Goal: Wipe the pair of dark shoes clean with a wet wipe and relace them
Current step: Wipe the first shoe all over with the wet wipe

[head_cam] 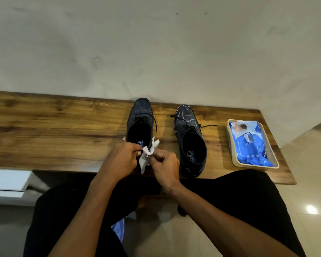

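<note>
Both hands, left hand [121, 157] and right hand [164, 165], pinch a white wipe [146, 154] by the counter's [44, 127] front edge, while both shoes [140, 119] point toes toward the wall.

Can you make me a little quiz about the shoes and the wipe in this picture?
1. True or false: both hands, the left hand and the right hand, hold the white wipe.
2. Which shoe shows more white marks: A, the left shoe, or B, the right shoe?
3. Fill in: the blue wipes pack lies in a beige ____.

Key: 1 true. 2 B. 3 tray.
</note>
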`<state>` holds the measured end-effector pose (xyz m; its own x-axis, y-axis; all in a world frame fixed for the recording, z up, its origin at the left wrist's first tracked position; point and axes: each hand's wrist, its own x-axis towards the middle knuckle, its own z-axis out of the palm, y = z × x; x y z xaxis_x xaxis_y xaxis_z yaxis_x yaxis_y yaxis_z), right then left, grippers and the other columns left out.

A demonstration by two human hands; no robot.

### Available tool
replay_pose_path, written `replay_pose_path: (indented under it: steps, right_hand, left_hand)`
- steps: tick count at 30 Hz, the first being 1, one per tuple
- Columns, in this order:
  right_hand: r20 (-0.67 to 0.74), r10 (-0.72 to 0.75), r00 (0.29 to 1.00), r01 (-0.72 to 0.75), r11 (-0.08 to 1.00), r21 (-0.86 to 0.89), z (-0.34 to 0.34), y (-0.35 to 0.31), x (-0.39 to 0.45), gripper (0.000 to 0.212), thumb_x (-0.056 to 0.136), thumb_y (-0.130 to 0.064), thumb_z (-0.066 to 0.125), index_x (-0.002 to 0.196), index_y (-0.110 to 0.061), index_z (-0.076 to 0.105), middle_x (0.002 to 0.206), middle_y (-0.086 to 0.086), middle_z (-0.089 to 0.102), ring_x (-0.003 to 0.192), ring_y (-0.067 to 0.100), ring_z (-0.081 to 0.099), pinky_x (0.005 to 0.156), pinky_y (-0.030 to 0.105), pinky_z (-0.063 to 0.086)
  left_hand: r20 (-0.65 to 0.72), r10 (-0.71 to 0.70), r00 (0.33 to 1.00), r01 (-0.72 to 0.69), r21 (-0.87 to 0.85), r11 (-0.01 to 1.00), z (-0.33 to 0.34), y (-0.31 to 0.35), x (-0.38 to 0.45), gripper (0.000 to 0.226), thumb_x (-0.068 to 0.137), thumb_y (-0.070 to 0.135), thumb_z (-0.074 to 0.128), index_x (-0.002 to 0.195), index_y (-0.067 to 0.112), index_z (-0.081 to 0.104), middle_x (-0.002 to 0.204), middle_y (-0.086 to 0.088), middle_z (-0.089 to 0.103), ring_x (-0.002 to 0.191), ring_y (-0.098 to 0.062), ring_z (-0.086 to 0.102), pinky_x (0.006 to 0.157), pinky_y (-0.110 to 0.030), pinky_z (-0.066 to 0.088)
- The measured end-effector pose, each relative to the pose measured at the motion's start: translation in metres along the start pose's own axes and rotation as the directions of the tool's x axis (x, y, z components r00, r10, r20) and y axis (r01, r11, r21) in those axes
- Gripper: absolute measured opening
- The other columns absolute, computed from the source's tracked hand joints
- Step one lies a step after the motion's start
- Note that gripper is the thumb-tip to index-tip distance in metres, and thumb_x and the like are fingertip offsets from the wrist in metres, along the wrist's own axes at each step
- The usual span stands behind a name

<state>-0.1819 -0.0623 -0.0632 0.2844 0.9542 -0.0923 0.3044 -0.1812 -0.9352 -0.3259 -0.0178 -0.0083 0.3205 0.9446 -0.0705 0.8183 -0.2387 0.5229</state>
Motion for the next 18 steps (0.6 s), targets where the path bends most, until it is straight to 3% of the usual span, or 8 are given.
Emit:
replay_pose_path:
  steps: [2,5,7,10,13,18]
  right_hand:
    - [-0.011,0.088,0.996,-0.086,0.991,0.106,0.004,0.001,0.0,0.008,0.085,-0.025,0.074,0.085,-0.02,0.081,0.077,0.009,0.075,0.072,0.008,0.063,0.072,0.044,0.058]
    - [-0.046,0.182,0.982,-0.166,0.958,0.232,-0.001,-0.005,0.014,0.022,0.087,-0.013,0.071,0.084,-0.031,0.083,0.079,0.005,0.078,0.074,0.012,0.066,0.073,0.045,0.06]
    - [-0.07,0.144,0.987,-0.129,0.973,0.191,-0.007,-0.012,0.024,0.022,0.089,-0.016,0.067,0.098,-0.028,0.083,0.077,-0.002,0.077,0.071,0.008,0.064,0.067,0.036,0.056]
    - [-0.06,0.05,0.997,-0.05,0.999,0.008,-0.012,-0.017,0.028,0.026,0.094,-0.011,0.064,0.11,-0.023,0.08,0.093,-0.006,0.078,0.089,0.01,0.07,0.081,0.028,0.056]
    - [-0.094,-0.21,0.973,0.192,0.967,-0.169,-0.012,-0.019,0.016,0.023,0.094,-0.002,0.064,0.11,-0.008,0.078,0.108,0.004,0.076,0.102,0.015,0.069,0.091,0.02,0.053]
    - [-0.094,-0.583,0.807,0.545,0.797,-0.259,-0.019,-0.028,0.009,0.031,0.091,0.003,0.069,0.12,-0.006,0.074,0.115,0.007,0.068,0.109,0.014,0.064,0.096,0.019,0.052]
  left_hand:
    - [-0.017,0.005,1.0,-0.005,-0.013,1.0,0.001,0.002,-0.001,0.023,0.096,0.011,0.056,0.106,0.016,0.076,0.095,-0.012,0.074,0.089,-0.029,0.067,0.073,-0.038,0.054]
    - [-0.089,0.012,0.996,-0.018,-0.065,0.998,0.003,0.008,-0.002,0.023,0.097,0.01,0.057,0.112,0.013,0.075,0.102,-0.011,0.075,0.095,-0.027,0.068,0.079,-0.035,0.053]
    - [-0.149,0.023,0.989,-0.04,-0.112,0.993,0.003,0.012,0.0,0.022,0.097,0.01,0.058,0.111,0.012,0.075,0.102,-0.008,0.076,0.095,-0.024,0.069,0.078,-0.029,0.05]
    - [-0.272,0.007,0.962,-0.062,-0.191,0.98,0.0,0.017,0.002,0.022,0.095,0.006,0.061,0.11,0.009,0.075,0.104,-0.006,0.076,0.097,-0.021,0.069,0.08,-0.024,0.047]
    - [-0.39,-0.06,0.919,-0.043,-0.25,0.967,-0.009,0.017,0.006,0.02,0.094,0.007,0.063,0.109,0.008,0.076,0.103,-0.006,0.077,0.095,-0.019,0.07,0.077,-0.022,0.046]
    - [-0.441,-0.148,0.885,-0.039,-0.388,0.921,-0.021,0.021,0.011,0.021,0.095,0.01,0.062,0.111,0.01,0.075,0.099,0.007,0.071,0.094,-0.012,0.067,0.079,-0.025,0.051]
